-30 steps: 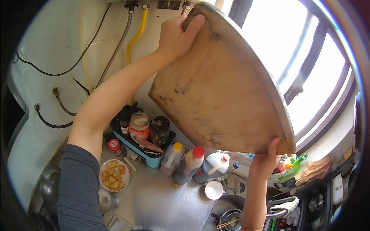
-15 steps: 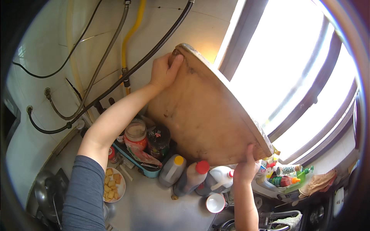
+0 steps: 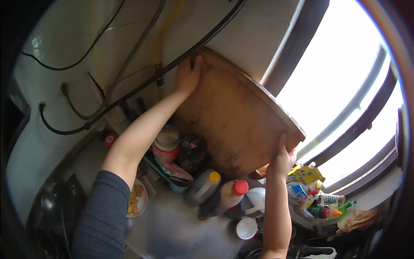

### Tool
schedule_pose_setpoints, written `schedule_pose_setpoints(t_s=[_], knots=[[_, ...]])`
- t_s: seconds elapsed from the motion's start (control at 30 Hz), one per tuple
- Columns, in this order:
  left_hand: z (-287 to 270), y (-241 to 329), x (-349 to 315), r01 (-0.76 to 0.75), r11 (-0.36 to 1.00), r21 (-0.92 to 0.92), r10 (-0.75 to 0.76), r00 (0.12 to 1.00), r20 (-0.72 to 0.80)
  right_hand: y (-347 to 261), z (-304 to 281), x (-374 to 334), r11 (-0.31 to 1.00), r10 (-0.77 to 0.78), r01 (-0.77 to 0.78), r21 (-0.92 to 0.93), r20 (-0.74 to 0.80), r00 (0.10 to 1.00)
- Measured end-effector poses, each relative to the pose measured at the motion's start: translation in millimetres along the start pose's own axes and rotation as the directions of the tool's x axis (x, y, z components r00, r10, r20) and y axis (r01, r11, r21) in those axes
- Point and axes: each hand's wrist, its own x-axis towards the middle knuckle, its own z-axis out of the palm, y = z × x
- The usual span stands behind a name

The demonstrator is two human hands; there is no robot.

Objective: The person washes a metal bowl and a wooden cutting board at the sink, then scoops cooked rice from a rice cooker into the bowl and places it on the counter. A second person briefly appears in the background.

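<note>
A large, thick wooden cutting board [image 3: 233,116] with dark stains stands tilted on edge between my hands, its worn rim facing the window. My left hand [image 3: 189,75] is closed on its upper left corner, thumb on the near face. Around the lower right corner my right hand [image 3: 282,159] is closed, thumb also on the near face; the fingers behind are hidden. Below the board, a pink-labelled jar [image 3: 166,142] and a dark-lidded jar [image 3: 192,151] sit in a blue tray [image 3: 179,188]. Beside them stand a yellow-capped bottle [image 3: 203,189], a red-capped bottle [image 3: 228,196] and a white-handled jug [image 3: 254,202].
A black hose [image 3: 196,47] crosses in front of the wall near my left hand. On the metal counter [image 3: 181,233] are a plate of yellowish pieces [image 3: 139,206] and a white cup [image 3: 246,228]. Packets and bottles [image 3: 321,209] crowd the sill under the bright window [image 3: 332,82].
The board's right end has risen with my right hand, uncovering more of a yellow packet and a round brown object behind it. My view has shifted slightly left, and the picture is darker.
</note>
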Motion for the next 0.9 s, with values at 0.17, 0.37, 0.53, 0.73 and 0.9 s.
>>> schedule_pose_setpoints(t_s=[0.17,0.37,0.53,0.73,0.9], knots=[[-42,-10,11,0.248,0.922,0.298,-0.315,0.928,0.2,27,25,9,0.99,-0.067,0.068,-0.12,0.013,0.998],[-135,51,-47,0.458,0.879,0.131,-0.42,0.617,0.666,32,-13,39,0.946,-0.078,0.071,-0.316,-0.009,0.997],[-301,111,-112,0.635,0.769,0.076,-0.477,0.49,0.729,34,3,28,0.881,-0.092,0.106,-0.46,0.054,0.994],[-444,149,-216,0.958,0.284,0.041,-0.926,0.263,0.271,-10,10,-15,0.683,-0.153,0.135,-0.718,0.041,0.987],[-478,156,-383,0.902,-0.274,-0.335,-0.954,-0.299,-0.026,-34,-9,-67,0.769,-0.209,0.232,-0.596,0.108,0.972]])
